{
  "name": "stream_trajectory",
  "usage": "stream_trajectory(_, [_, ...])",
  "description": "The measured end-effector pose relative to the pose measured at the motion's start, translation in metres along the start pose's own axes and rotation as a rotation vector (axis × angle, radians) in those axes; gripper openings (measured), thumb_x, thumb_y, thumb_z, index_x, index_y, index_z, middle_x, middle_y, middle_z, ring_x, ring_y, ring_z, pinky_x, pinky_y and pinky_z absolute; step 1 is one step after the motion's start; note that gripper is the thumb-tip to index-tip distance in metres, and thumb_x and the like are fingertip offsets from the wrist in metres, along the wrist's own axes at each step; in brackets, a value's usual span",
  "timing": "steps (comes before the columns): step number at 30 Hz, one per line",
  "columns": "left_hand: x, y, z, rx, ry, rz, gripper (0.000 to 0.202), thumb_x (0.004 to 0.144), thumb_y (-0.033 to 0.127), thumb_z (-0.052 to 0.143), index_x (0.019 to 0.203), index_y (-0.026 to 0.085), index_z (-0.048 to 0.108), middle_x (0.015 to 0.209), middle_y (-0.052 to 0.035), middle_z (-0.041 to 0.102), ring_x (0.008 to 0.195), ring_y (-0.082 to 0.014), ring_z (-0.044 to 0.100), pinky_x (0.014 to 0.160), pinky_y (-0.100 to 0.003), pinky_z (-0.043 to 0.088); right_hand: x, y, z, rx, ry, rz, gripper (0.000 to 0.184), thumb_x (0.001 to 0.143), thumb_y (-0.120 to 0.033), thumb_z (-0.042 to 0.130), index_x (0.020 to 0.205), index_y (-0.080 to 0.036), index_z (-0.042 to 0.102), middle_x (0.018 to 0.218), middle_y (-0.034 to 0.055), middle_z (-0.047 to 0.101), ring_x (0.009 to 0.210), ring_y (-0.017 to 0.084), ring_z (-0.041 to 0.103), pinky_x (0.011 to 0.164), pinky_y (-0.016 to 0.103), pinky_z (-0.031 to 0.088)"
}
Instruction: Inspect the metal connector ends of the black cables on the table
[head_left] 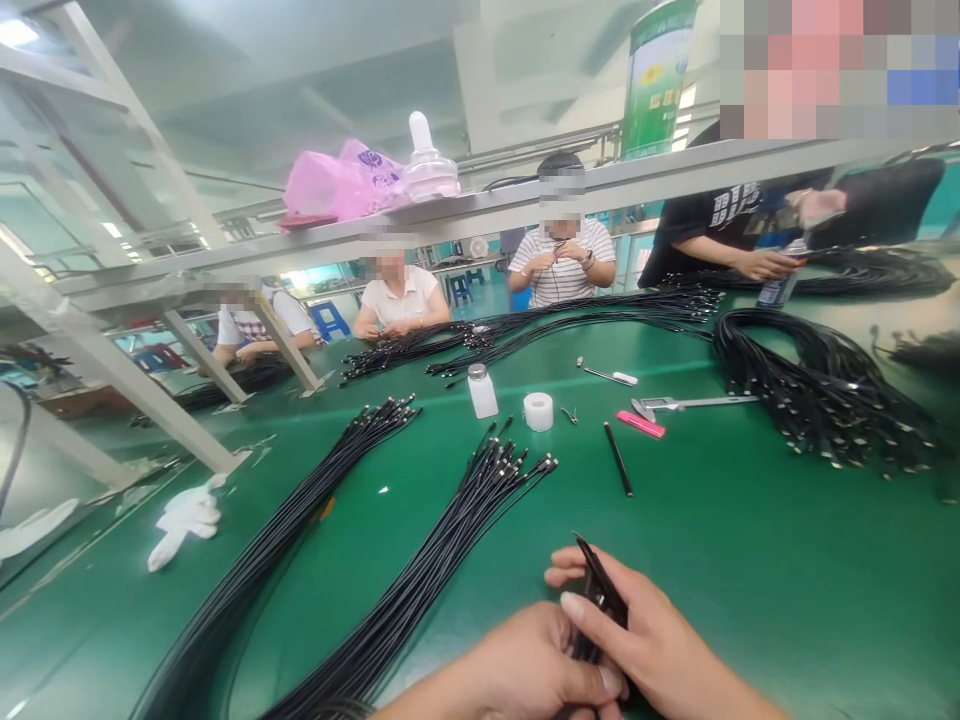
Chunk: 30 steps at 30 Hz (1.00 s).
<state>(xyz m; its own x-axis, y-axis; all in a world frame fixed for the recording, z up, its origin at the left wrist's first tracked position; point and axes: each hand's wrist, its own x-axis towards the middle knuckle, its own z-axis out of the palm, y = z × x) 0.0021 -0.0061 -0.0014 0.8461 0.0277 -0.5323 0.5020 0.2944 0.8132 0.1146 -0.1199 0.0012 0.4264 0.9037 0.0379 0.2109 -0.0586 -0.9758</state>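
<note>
My left hand [532, 670] and my right hand [645, 640] meet at the bottom centre over the green table [750, 560]. Both are closed around a thin black cable end [596, 575], whose tip sticks up between the right fingers. Just left of my hands, a long bundle of black cables [442, 540] runs diagonally to the bottom edge. A second bundle [300, 520] lies further left.
A black pen [618, 458], a pink cutter [640, 424], a caliper [686, 404], a tape roll [538, 411] and a small white bottle [482, 390] lie mid-table. A big cable pile [817, 390] sits right. White cloth [184, 520] lies left. Several people sit opposite under a metal shelf [487, 215].
</note>
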Motion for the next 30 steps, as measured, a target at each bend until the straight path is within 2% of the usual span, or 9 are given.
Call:
stream_trajectory(4, [0.006, -0.005, -0.002, -0.028, 0.000, 0.057, 0.029, 0.061, 0.032, 0.082, 0.070, 0.011, 0.065, 0.060, -0.0052, 0.066, 0.045, -0.0080, 0.053, 0.045, -0.019, 0.041, 0.001, 0.005, 0.003, -0.025, 0.032, 0.015, 0.034, 0.084, -0.049, 0.061, 0.102, -0.020, 0.064, 0.101, 0.0108, 0.071, 0.094, 0.028, 0.066, 0.086, 0.041, 0.049])
stream_trajectory(9, [0.008, -0.008, -0.007, -0.075, -0.020, 0.088, 0.026, 0.061, 0.028, 0.080, 0.075, 0.010, 0.068, 0.061, -0.0041, 0.065, 0.047, -0.0084, 0.056, 0.052, -0.020, 0.047, 0.005, 0.013, 0.005, 0.064, -0.001, 0.065, 0.027, 0.085, -0.046, 0.062, 0.089, -0.019, 0.058, 0.078, 0.0065, 0.070, 0.073, 0.023, 0.066, 0.070, 0.034, 0.050])
stream_trajectory(12, [0.005, -0.001, -0.007, -0.119, -0.045, 0.099, 0.023, 0.059, 0.021, 0.078, 0.076, 0.009, 0.068, 0.062, -0.0053, 0.067, 0.050, -0.0093, 0.059, 0.055, -0.020, 0.050, 0.006, 0.007, 0.006, 0.129, -0.030, 0.077, 0.026, 0.082, -0.041, 0.066, 0.085, -0.020, 0.052, 0.075, 0.0030, 0.067, 0.070, 0.019, 0.063, 0.066, 0.029, 0.047])
stream_trajectory(17, [-0.002, 0.022, -0.004, -0.132, -0.021, 0.013, 0.026, 0.052, 0.018, 0.078, 0.073, 0.008, 0.065, 0.059, -0.0078, 0.065, 0.047, -0.0124, 0.060, 0.046, -0.019, 0.048, 0.008, -0.004, 0.006, 0.209, -0.018, 0.131, 0.030, 0.077, -0.037, 0.070, 0.086, -0.021, 0.046, 0.070, -0.0038, 0.059, 0.060, 0.012, 0.053, 0.056, 0.023, 0.041])
stream_trajectory(21, [0.000, 0.029, -0.004, -0.098, 0.003, -0.005, 0.029, 0.053, 0.021, 0.080, 0.073, 0.008, 0.064, 0.056, -0.0071, 0.064, 0.044, -0.0127, 0.060, 0.042, -0.019, 0.048, 0.008, -0.001, 0.005, 0.215, 0.028, 0.090, 0.026, 0.081, -0.037, 0.066, 0.091, -0.020, 0.048, 0.073, -0.0029, 0.058, 0.063, 0.013, 0.054, 0.059, 0.024, 0.044])
stream_trajectory(26, [-0.002, 0.028, -0.003, -0.094, 0.019, -0.001, 0.032, 0.063, 0.033, 0.080, 0.075, 0.007, 0.065, 0.056, -0.0068, 0.064, 0.037, -0.0070, 0.051, 0.038, -0.015, 0.042, 0.007, 0.005, 0.001, 0.071, 0.126, 0.058, 0.050, 0.082, -0.038, 0.065, 0.127, -0.020, 0.050, 0.111, 0.0071, 0.063, 0.063, 0.013, 0.057, 0.065, 0.030, 0.051])
stream_trajectory(28, [-0.003, 0.028, -0.001, -0.100, 0.043, 0.007, 0.031, 0.064, 0.031, 0.079, 0.077, 0.007, 0.066, 0.056, -0.0058, 0.063, 0.037, -0.0068, 0.050, 0.037, -0.015, 0.039, 0.006, 0.004, 0.001, -0.017, 0.124, -0.002, 0.046, 0.085, -0.038, 0.062, 0.127, -0.019, 0.055, 0.118, 0.0095, 0.064, 0.076, 0.017, 0.064, 0.077, 0.036, 0.053])
stream_trajectory(30, [-0.003, 0.029, 0.002, -0.093, 0.056, 0.006, 0.025, 0.062, 0.027, 0.077, 0.073, 0.007, 0.065, 0.053, -0.0043, 0.060, 0.037, -0.0066, 0.048, 0.036, -0.015, 0.039, 0.005, 0.002, 0.000, -0.085, 0.082, -0.090, 0.040, 0.088, -0.034, 0.059, 0.124, -0.017, 0.061, 0.118, 0.0105, 0.066, 0.098, 0.023, 0.066, 0.091, 0.039, 0.051])
